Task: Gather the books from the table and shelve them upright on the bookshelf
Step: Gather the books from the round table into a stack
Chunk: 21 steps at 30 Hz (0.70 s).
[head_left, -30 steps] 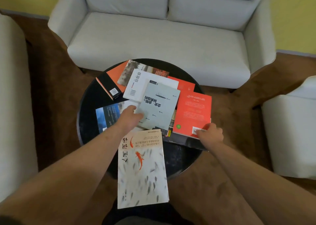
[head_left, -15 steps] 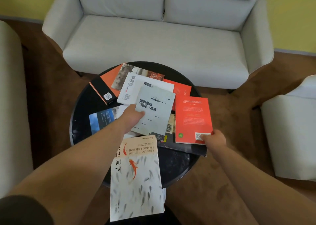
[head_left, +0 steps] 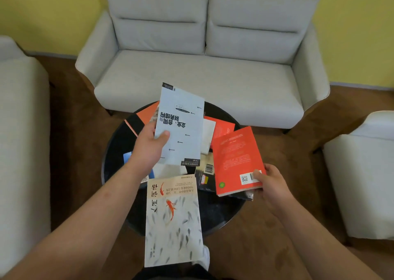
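Head: L hand [head_left: 147, 146] grips pale book [head_left: 181, 124], R hand [head_left: 271, 182] pinches red book [head_left: 234, 158].

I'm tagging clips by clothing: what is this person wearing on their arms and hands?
Nothing visible. Left forearm and right forearm are bare to the frame's edge, no sleeve in view. The left hand and right hand are ungloved, with no watch, ring or bracelet showing.
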Each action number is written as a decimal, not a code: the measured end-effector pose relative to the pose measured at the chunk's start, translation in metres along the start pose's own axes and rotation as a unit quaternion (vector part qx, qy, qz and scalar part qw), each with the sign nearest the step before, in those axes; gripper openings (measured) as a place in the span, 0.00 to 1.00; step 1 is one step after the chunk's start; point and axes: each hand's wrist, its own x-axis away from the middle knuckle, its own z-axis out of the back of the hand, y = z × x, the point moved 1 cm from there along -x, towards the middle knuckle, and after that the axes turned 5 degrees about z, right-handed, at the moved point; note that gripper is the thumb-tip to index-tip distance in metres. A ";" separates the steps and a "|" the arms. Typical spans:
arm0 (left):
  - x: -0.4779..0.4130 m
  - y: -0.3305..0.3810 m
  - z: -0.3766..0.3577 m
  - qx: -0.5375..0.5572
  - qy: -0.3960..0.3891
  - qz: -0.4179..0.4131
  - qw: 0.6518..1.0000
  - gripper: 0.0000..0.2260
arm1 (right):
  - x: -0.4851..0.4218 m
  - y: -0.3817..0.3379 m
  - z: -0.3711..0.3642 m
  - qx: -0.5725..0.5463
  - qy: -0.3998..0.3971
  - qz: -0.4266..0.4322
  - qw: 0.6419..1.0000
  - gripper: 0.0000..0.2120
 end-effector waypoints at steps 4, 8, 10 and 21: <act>0.044 -0.015 0.034 -0.019 -0.033 0.064 0.997 0.09 | 0.030 0.007 0.007 -0.010 -0.026 0.006 1.000 0.18; 0.074 -0.053 0.062 -0.032 -0.076 0.151 0.985 0.07 | 0.056 0.019 0.008 -0.019 -0.025 0.011 0.999 0.16; 0.089 -0.073 0.066 -0.029 -0.072 0.168 0.983 0.06 | 0.068 0.024 0.007 -0.018 -0.013 0.009 1.000 0.16; 0.132 -0.145 0.056 -0.117 -0.046 0.154 0.980 0.19 | 0.140 0.033 0.000 -0.074 -0.007 -0.013 0.997 0.13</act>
